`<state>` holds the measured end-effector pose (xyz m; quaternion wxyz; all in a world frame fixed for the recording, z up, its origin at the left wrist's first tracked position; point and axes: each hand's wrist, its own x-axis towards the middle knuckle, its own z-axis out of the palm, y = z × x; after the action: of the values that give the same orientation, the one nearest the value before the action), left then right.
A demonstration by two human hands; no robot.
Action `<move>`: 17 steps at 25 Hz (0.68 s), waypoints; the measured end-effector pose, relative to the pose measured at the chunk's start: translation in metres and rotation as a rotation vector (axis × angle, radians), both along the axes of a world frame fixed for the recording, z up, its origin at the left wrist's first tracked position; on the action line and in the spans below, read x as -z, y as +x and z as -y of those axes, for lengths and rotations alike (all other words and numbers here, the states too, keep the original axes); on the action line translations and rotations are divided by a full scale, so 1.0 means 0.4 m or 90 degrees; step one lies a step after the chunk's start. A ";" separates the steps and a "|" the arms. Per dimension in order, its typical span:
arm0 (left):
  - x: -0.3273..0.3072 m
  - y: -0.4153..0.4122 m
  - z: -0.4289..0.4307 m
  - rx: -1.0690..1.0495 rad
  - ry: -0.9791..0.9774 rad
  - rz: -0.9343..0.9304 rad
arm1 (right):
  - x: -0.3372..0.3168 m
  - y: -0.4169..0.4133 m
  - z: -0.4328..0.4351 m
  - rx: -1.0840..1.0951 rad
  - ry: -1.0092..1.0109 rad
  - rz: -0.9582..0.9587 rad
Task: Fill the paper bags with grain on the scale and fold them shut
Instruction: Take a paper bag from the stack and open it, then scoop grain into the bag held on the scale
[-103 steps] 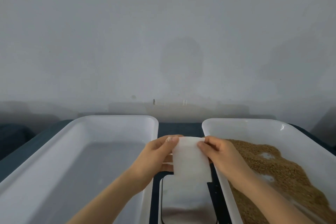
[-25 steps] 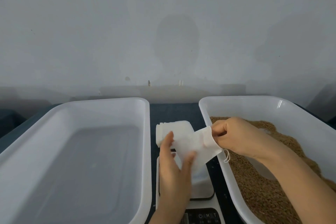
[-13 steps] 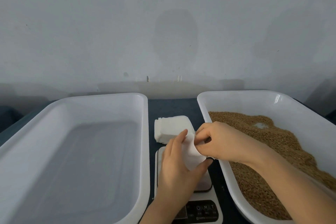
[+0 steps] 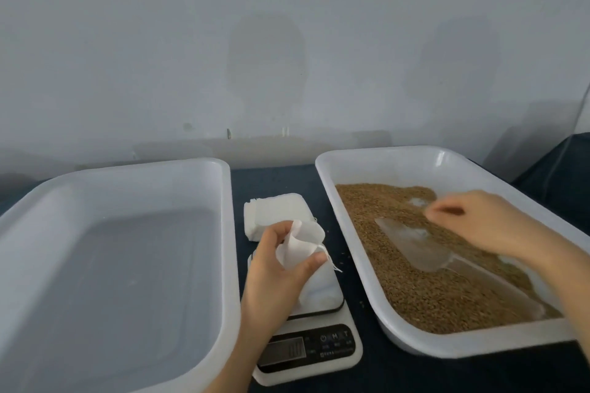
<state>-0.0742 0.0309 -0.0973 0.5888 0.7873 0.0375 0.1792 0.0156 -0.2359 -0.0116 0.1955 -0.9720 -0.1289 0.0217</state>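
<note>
glossy white plastic tubs (image 4: 223,201); matt paper bag (image 4: 300,244).

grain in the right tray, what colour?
Golden brown grain, seen in the head view, lying in the white right tray.

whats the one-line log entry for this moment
left hand: holds bag open over scale | right hand: over grain in tray, near scoop | bag unfilled

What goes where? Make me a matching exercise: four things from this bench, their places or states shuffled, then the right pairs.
Things:
1. bag
2. grain
3. left tray
4. stack of bags

Places or states:
A. lies in the right tray
B. holds nothing
C. lies behind the scale
D. held open in the left hand

Pairs: 1-D, 2-A, 3-B, 4-C
</note>
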 end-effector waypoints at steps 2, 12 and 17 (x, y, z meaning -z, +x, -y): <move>-0.011 -0.003 -0.006 0.004 0.021 -0.005 | 0.053 -0.018 0.075 0.050 -0.107 -0.048; -0.004 -0.001 -0.009 -0.002 -0.014 0.025 | 0.102 -0.010 0.090 0.108 -0.145 -0.060; -0.001 0.002 -0.002 0.003 -0.008 0.026 | 0.083 -0.007 0.136 0.134 -0.168 0.085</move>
<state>-0.0733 0.0317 -0.0968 0.5946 0.7800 0.0242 0.1937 0.0128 -0.2902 -0.0447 0.0588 -0.9966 -0.0354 -0.0465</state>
